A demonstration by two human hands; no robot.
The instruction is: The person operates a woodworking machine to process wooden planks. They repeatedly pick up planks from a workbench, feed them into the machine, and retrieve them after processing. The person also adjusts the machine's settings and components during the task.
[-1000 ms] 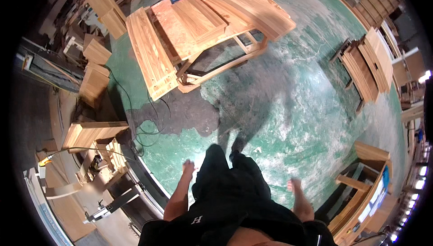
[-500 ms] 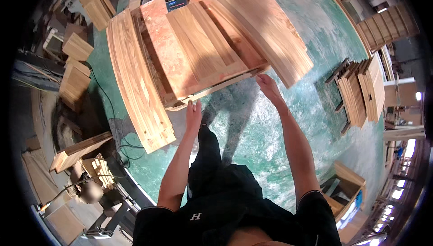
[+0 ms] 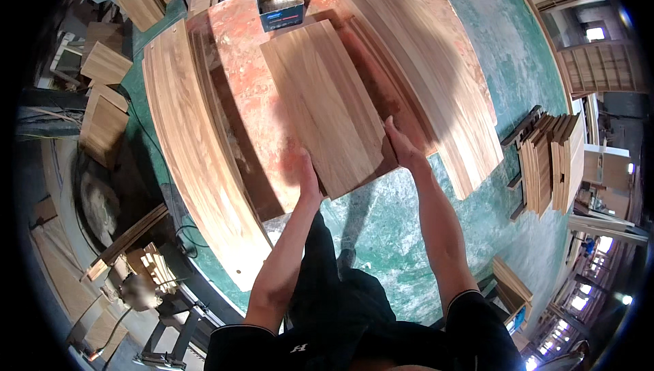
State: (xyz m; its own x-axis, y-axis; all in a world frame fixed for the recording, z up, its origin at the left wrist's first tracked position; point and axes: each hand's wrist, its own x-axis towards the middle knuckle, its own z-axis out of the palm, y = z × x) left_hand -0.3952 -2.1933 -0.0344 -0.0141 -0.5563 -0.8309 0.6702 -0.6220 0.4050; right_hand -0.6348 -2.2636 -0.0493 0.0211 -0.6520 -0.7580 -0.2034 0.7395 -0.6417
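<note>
A rectangular wooden panel [image 3: 327, 99] extends from the middle of a reddish worktable [image 3: 238, 65] to its near edge. My left hand [image 3: 308, 175] holds the panel's left side by its near corner, with the fingers partly hidden. On the opposite side, my right hand [image 3: 405, 148] grips the right edge, thumb along the top. Long boards [image 3: 197, 139] lie to the left of the panel, and more long boards [image 3: 415, 65] lie to its right. Just beyond its far end stands an open dark blue box [image 3: 280, 7] with small pale contents.
Stacked wooden panels [image 3: 548, 160] lean on the right over the green floor [image 3: 477, 235]. At the lower right is a wooden crate [image 3: 511, 289]. A dark cable [image 3: 187, 231] lies on the floor at left, near more wood pieces [image 3: 105, 122].
Both hands have moved from the table's near edge, where a thin wooden strip showed between them, to the panel's two sides. The table and its boards appear larger and nearer.
</note>
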